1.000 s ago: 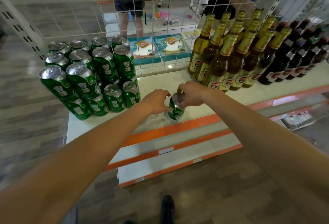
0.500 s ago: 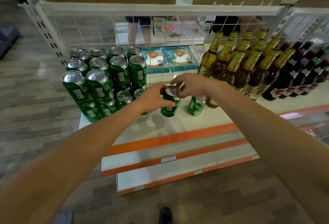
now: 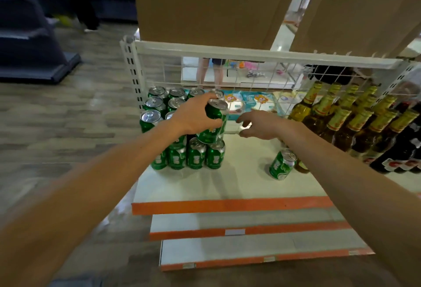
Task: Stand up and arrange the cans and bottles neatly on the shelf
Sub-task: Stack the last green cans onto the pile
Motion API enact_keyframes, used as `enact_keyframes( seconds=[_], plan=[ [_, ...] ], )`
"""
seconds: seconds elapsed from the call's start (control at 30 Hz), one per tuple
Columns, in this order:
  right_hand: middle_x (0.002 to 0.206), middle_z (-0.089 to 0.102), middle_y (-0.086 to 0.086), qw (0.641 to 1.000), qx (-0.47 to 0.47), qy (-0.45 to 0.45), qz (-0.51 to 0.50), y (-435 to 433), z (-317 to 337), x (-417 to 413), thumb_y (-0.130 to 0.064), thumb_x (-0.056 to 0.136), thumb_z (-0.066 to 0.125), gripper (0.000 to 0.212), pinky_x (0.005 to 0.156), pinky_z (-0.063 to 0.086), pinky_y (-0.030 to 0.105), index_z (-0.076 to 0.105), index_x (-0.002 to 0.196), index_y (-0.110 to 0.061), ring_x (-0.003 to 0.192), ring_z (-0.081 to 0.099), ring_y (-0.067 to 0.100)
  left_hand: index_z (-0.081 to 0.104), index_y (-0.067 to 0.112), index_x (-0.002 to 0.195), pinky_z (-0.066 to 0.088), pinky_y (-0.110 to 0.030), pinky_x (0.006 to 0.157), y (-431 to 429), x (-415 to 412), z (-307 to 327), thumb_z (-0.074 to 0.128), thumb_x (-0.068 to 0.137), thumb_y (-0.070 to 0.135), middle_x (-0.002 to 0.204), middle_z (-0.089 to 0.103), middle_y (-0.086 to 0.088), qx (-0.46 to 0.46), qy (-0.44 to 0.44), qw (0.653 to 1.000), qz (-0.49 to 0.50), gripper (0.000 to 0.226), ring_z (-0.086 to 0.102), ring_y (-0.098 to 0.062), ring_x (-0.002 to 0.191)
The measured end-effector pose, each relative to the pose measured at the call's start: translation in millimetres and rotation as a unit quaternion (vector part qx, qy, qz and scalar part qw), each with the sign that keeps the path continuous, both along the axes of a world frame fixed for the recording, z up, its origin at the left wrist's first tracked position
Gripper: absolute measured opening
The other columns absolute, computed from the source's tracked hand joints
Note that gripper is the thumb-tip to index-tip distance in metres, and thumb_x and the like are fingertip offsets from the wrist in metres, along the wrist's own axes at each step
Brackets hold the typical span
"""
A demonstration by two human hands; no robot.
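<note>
My left hand (image 3: 195, 117) is wrapped around a green can (image 3: 213, 125), fingers over the top rim and thumb along the near side. The can leans a little, and its base sits right over the rightmost can of the low front row (image 3: 196, 157) below that hand. I cannot tell whether it already touches the can top beneath it.

To the left of and behind my left hand is the stacked block of green cans (image 3: 157, 104), two layers high, silver tops showing.

My right hand (image 3: 264, 125) hangs just to the right of the held can, apart from it, fingers loosely spread and holding nothing.

Under my right forearm a single green can (image 3: 282, 164) stands alone on the white shelf (image 3: 239, 182), just beside the base of the nearest amber bottle. The amber bottles (image 3: 355, 125) with gold foil necks stand in rows to the right of my right hand, and the dark bottles (image 3: 405, 147) further right again.

Beyond both hands the wire grid back (image 3: 257, 77) closes the shelf, with cardboard boxes (image 3: 205, 6) above it.
</note>
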State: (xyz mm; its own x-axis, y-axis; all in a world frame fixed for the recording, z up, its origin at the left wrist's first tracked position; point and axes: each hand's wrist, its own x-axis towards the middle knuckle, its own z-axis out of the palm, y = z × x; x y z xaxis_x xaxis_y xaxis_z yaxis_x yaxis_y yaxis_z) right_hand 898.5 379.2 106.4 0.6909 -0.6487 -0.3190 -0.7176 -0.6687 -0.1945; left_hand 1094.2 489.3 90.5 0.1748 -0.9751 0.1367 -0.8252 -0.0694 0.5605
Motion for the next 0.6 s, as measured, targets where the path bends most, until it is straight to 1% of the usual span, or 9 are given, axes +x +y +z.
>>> enact_keyframes(
  seconds=[0.1,0.17,0.23,0.33,0.43,0.53,0.6],
  plan=[
    [0.138,0.055,0.003,1.0,0.012,0.005,-0.001,2.3,-7.0,5.5,-0.037,0.095,0.063,0.054,0.095,0.044,0.032,0.046,0.144,-0.021,0.119,0.055,0.023,0.043,0.02,0.141,0.049,-0.04,0.095,3.9,8.9,-7.3,0.071,0.076,0.052,0.124,0.061,-0.005,0.012,-0.063,0.998,0.029,0.078,0.059,-0.024,0.108],
    [0.139,0.054,0.004,1.0,0.014,0.007,-0.001,2.9,-9.6,7.2,-0.037,0.095,0.062,0.054,0.099,0.044,0.034,0.046,0.144,-0.021,0.121,0.054,0.024,0.044,0.02,0.139,0.04,-0.044,0.103,3.3,13.0,-15.3,0.07,0.073,0.056,0.124,0.061,-0.005,0.017,-0.108,0.993,0.041,0.079,0.055,-0.027,0.114],
    [0.14,0.053,0.004,1.0,0.016,0.011,0.002,3.2,-12.2,8.9,-0.039,0.095,0.062,0.055,0.102,0.044,0.036,0.046,0.144,-0.021,0.121,0.054,0.024,0.045,0.022,0.138,0.031,-0.047,0.107,2.3,17.7,-23.5,0.068,0.071,0.057,0.127,0.059,-0.005,0.024,-0.138,0.989,0.053,0.079,0.05,-0.028,0.12],
    [0.139,0.054,0.004,1.0,0.012,0.011,0.001,4.0,-17.0,10.2,-0.039,0.094,0.063,0.055,0.101,0.045,0.036,0.047,0.143,-0.021,0.119,0.055,0.024,0.046,0.02,0.137,0.026,-0.048,0.109,1.7,23.5,-31.3,0.068,0.072,0.058,0.129,0.055,-0.007,0.041,-0.161,0.984,0.069,0.079,0.043,-0.03,0.126],
    [0.139,0.054,0.005,1.0,0.015,0.014,0.0,5.7,-21.1,9.6,-0.037,0.094,0.063,0.054,0.1,0.045,0.035,0.047,0.143,-0.019,0.12,0.054,0.025,0.05,0.018,0.131,0.023,-0.05,0.111,1.6,26.0,-36.0,0.066,0.071,0.065,0.128,0.055,-0.007,0.047,-0.193,0.977,0.073,0.078,0.041,-0.029,0.127],
    [0.14,0.054,0.006,1.0,0.018,0.016,-0.006,5.5,-27.1,7.9,-0.037,0.094,0.063,0.054,0.101,0.044,0.035,0.049,0.142,-0.019,0.122,0.053,0.025,0.05,0.018,0.133,0.017,-0.052,0.115,-0.1,26.4,-34.3,0.067,0.072,0.066,0.131,0.054,-0.007,0.069,-0.197,0.975,0.072,0.08,0.039,-0.03,0.131],
    [0.14,0.054,0.006,1.0,0.024,0.019,-0.007,5.3,-31.6,7.8,-0.037,0.094,0.063,0.054,0.101,0.044,0.035,0.049,0.142,-0.018,0.122,0.053,0.025,0.05,0.018,0.133,0.016,-0.052,0.116,-0.6,27.4,-32.5,0.07,0.072,0.065,0.131,0.054,-0.006,0.079,-0.191,0.976,0.068,0.079,0.039,-0.03,0.132]
  ],
)
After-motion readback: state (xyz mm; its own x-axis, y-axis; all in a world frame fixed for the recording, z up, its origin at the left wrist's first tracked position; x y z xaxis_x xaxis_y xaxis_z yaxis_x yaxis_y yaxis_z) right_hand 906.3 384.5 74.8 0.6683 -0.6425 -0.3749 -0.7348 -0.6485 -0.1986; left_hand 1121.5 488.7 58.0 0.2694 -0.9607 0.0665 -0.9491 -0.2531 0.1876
